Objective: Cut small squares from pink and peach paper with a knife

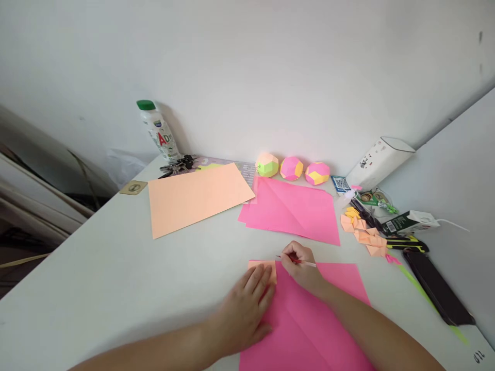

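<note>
My left hand (249, 304) lies flat with its fingers stretched out, pressing on a small peach paper square (273, 273). That square sits at the upper left corner of a large pink paper sheet (301, 330), which has a diagonal crease. In my right hand (303, 268) is a slim red pen with a clear end (309, 264), its tip pointing left just above the square's upper right corner. Whether the tip touches the paper, I cannot tell. Both forearms reach in from the bottom edge, and part of the square is hidden under my left fingers.
Behind lie a peach sheet (197, 201) and more pink sheets (294, 211). Several folded paper balls (292, 168) stand along the wall. A white bottle (160, 131) and keys (180, 165) are at back left. To the right are folded peach pieces (365, 234), a cutter (408, 243) and a dark case (436, 288).
</note>
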A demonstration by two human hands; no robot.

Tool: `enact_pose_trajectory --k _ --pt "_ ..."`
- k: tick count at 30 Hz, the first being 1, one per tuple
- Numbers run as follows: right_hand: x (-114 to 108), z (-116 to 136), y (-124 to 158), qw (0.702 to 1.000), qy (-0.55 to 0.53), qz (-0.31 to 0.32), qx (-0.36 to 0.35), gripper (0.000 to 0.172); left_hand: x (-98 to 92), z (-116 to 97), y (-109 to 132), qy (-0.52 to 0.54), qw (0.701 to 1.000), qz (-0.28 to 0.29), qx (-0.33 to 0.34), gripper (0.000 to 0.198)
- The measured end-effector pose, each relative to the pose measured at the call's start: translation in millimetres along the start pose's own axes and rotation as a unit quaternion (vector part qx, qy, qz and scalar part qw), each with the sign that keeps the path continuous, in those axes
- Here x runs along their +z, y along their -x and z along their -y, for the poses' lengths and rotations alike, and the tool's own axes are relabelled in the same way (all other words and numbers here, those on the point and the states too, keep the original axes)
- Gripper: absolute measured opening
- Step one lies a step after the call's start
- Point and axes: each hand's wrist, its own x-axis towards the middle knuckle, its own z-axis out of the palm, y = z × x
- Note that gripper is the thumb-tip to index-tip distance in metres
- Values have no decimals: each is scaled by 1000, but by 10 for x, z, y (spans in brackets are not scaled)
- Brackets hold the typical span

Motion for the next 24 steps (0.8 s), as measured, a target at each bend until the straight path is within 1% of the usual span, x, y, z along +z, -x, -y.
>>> enact_pose_trajectory --k 3,6,8,14,17,20,22,24 --pt "-17 8 -1 1000 -6 5 3 15 -50 8 -3 12 1000 9 -3 65" --pt "-30 29 2 1000 -12 13 9 14 -95 -13 -13 20 999 21 -17 58" --pt "-34 38 4 1000 -16 16 13 14 -119 -31 -20 25 999 30 -27 57" --pt "-34 25 7 999 -28 19 14 14 -166 -37 -30 31 998 51 -29 71" --pt "-39 26 11 999 -37 21 12 14 -145 -8 -26 26 999 40 -27 73" --pt "-44 27 8 999 -49 16 6 15 -101 -9 -23 14 999 14 -33 72" --pt "-45 20 -1 998 -57 11 -1 16 -83 -63 -34 -3 999 -8 -39 72" --pt "-43 8 -15 998 -64 4 -11 20 -79 -172 -68 -26 999 -22 -38 75"
